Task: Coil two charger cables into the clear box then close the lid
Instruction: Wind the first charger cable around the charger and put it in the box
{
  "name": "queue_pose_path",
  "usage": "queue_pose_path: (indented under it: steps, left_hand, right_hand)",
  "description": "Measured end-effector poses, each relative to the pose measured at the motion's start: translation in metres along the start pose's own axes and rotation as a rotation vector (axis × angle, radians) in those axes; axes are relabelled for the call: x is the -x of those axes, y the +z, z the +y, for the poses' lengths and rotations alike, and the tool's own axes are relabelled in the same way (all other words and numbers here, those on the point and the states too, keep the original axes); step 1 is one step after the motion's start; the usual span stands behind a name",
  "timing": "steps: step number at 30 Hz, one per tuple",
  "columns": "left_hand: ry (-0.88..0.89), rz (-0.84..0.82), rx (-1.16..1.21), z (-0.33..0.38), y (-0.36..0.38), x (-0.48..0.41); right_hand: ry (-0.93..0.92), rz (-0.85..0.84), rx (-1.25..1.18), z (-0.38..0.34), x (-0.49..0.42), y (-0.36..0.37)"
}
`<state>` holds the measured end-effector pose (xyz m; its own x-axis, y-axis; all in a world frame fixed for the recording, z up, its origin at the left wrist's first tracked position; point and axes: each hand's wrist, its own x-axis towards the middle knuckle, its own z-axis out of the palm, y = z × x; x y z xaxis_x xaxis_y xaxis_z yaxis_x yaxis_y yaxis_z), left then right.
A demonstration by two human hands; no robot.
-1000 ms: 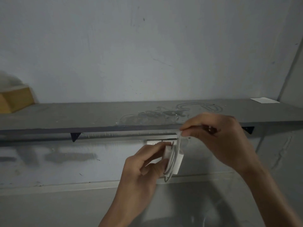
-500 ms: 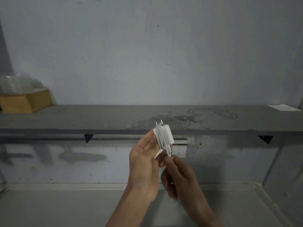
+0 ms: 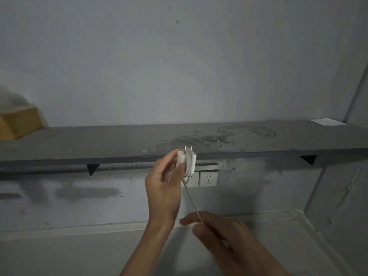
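While the left hand [image 3: 165,188] grips the charger [image 3: 184,159] before the shelf [image 3: 99,144] edge, the right hand [image 3: 223,236] pinches its cable [image 3: 192,202] below.

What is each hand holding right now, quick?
Left hand: grips the white charger.
Right hand: pinches the cable running down from it.

A single head-worn wide-angle view faces forward at the wall [image 3: 179,66] and shelf [image 3: 79,144]; left hand [image 3: 165,188] and right hand [image 3: 223,240] sit close, low centre.
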<state>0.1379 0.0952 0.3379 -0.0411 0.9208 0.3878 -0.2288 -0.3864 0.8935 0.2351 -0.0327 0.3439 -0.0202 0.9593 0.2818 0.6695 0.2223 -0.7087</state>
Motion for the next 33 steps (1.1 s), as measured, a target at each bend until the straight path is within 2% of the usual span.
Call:
queue_pose_path:
  steps: [1, 5, 7, 10, 14, 18, 21, 23, 26, 30, 33]
  left_hand:
    - [0.014, -0.016, 0.003, 0.002, 0.001, 0.002]
    - [0.003, -0.125, 0.136, 0.011, -0.001, 0.023]
    - [0.032, -0.245, 0.131, 0.014, -0.006, 0.034]
    - [-0.01, -0.425, 0.207, 0.025, -0.015, 0.042]
    - [0.038, -0.487, 0.211, 0.034, -0.022, 0.043]
    - [-0.01, -0.385, 0.254, 0.031, -0.021, 0.039]
    - [-0.06, -0.316, 0.288, 0.029, -0.017, 0.035]
    - [-0.129, -0.253, 0.355, 0.025, -0.013, 0.032]
    - [-0.236, -0.143, 0.418, 0.017, -0.009, 0.028]
    - [-0.281, -0.067, 0.395, 0.011, -0.011, 0.021]
    - [-0.222, -0.006, 0.328, 0.007, -0.013, 0.011]
  right_hand:
    - [-0.051, 0.069, 0.047, 0.0, -0.003, -0.006]
    - [-0.355, 0.547, 0.431, -0.001, -0.026, -0.05]
    - [-0.396, 0.603, 0.509, -0.003, -0.04, -0.069]
    - [-0.386, 0.493, 0.335, 0.0, -0.058, -0.083]
    - [-0.307, 0.284, -0.111, 0.016, -0.072, -0.068]
    - [-0.174, 0.178, -0.426, 0.031, -0.077, -0.048]
    - [-0.079, 0.162, -0.616, 0.035, -0.075, -0.026]
    - [-0.028, 0.227, -0.648, 0.038, -0.074, -0.003]
    - [0.005, 0.356, -0.547, 0.04, -0.063, 0.036]
    - [0.104, 0.282, -0.573, 0.039, -0.035, 0.07]
    - [0.091, 0.153, -0.408, 0.037, -0.018, 0.073]
